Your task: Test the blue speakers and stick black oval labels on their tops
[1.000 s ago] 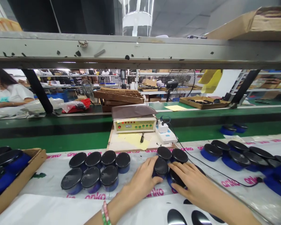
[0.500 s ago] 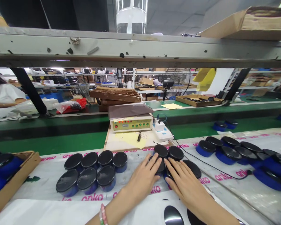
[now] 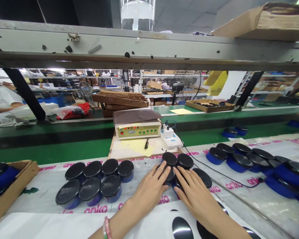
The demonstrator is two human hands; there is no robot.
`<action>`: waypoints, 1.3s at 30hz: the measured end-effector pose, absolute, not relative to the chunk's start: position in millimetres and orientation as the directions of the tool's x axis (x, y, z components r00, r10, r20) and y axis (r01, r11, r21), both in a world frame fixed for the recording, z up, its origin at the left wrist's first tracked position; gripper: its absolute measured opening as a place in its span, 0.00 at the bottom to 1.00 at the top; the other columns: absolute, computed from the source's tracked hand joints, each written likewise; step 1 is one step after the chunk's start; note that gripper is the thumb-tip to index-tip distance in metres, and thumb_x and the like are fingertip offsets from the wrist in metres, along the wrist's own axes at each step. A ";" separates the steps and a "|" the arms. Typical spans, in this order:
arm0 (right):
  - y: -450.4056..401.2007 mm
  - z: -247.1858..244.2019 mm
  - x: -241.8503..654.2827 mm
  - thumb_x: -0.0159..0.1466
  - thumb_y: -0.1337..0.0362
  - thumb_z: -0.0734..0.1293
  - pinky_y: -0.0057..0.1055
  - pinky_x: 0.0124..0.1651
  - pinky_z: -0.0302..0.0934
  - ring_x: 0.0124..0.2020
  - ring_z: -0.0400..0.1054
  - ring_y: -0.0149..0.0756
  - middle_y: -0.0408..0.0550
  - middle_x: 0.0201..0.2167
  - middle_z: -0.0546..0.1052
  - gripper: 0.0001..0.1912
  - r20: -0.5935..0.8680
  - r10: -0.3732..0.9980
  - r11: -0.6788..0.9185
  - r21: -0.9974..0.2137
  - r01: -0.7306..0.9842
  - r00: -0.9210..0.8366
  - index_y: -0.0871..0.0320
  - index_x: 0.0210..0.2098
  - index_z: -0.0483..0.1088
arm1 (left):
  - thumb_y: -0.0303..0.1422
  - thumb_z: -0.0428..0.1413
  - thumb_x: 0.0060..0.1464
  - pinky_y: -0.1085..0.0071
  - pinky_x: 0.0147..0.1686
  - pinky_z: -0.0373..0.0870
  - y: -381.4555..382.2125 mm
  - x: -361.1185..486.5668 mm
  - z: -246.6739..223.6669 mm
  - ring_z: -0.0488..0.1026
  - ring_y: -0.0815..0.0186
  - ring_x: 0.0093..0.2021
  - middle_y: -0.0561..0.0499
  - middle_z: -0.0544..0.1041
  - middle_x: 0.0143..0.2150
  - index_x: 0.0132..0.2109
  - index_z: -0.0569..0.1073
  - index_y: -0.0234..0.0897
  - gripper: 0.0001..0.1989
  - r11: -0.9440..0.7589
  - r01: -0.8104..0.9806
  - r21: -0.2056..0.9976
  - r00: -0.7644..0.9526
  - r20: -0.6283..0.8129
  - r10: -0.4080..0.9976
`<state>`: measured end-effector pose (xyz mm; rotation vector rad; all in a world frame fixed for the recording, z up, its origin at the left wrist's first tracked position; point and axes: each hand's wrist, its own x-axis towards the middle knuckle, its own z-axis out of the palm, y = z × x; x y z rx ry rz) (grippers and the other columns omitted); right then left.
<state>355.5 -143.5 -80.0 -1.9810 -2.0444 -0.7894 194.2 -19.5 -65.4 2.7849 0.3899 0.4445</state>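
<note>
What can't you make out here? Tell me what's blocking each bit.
All in the head view:
- Black-lidded blue containers at the fingers: partly hidden by the left hand and right hand, so grip is unclear.
- Black discs on the white sheet: cut off by the bottom edge and covered by the right forearm.
- Cardboard box: cut off by the left edge.
- Control box display: too small to read.

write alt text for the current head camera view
A person's left hand and right hand rest on black-lidded tubs. Seven more tubs stand in two rows to their left, near a filled cardboard box; a control unit sits behind.
</note>
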 end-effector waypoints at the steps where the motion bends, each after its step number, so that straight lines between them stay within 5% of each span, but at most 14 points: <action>1: -143.3 -81.6 355.8 0.69 0.57 0.55 0.48 0.55 0.60 0.55 0.65 0.49 0.62 0.56 0.69 0.25 0.505 0.857 -0.032 0.249 0.968 -0.101 0.67 0.60 0.59 | 0.26 0.55 0.57 0.55 0.61 0.62 -19.7 194.0 -65.8 0.55 0.52 0.65 0.45 0.49 0.69 0.66 0.52 0.38 0.33 -0.925 0.215 0.314 0.914 0.268 0.303; 14: -143.9 -83.9 355.4 0.69 0.58 0.56 0.47 0.58 0.57 0.58 0.61 0.47 0.61 0.60 0.65 0.27 0.519 0.850 -0.038 0.234 0.972 -0.092 0.67 0.62 0.56 | 0.24 0.54 0.57 0.53 0.57 0.65 -20.6 192.8 -65.5 0.57 0.52 0.64 0.41 0.51 0.68 0.65 0.55 0.40 0.31 -0.936 0.180 0.303 0.901 0.332 0.280; 20: -147.2 -73.9 357.5 0.68 0.55 0.57 0.49 0.60 0.56 0.61 0.58 0.46 0.59 0.61 0.63 0.28 0.476 0.876 0.015 0.134 0.991 -0.078 0.63 0.64 0.53 | 0.23 0.56 0.53 0.53 0.63 0.55 -20.5 192.7 -72.3 0.53 0.54 0.66 0.40 0.51 0.68 0.66 0.52 0.38 0.36 -0.718 0.183 0.672 0.846 0.264 0.462; 26: -142.1 -38.7 341.7 0.68 0.54 0.57 0.51 0.61 0.54 0.63 0.54 0.45 0.53 0.63 0.60 0.28 0.385 0.923 0.033 -0.079 0.996 0.000 0.55 0.64 0.51 | 0.27 0.62 0.45 0.59 0.56 0.66 -20.9 192.1 -54.2 0.69 0.58 0.55 0.43 0.69 0.57 0.66 0.47 0.37 0.45 -0.534 0.160 0.830 0.763 0.239 0.600; 33: -131.7 -6.0 319.6 0.67 0.58 0.58 0.39 0.55 0.63 0.58 0.61 0.40 0.49 0.64 0.57 0.26 0.250 0.967 0.050 -0.379 0.924 0.050 0.47 0.64 0.51 | 0.24 0.57 0.43 0.55 0.59 0.61 -26.2 174.2 -11.4 0.62 0.53 0.61 0.39 0.63 0.62 0.68 0.44 0.36 0.47 -0.675 0.161 0.720 0.833 0.267 0.484; 39: -123.9 -3.1 316.1 0.67 0.57 0.57 0.35 0.54 0.62 0.55 0.64 0.38 0.49 0.61 0.59 0.21 0.200 0.979 0.126 -0.487 0.864 -0.030 0.48 0.60 0.58 | 0.29 0.62 0.44 0.57 0.53 0.67 -11.2 156.8 8.8 0.67 0.50 0.57 0.37 0.66 0.60 0.68 0.42 0.37 0.50 -0.705 0.204 0.679 0.899 0.155 0.410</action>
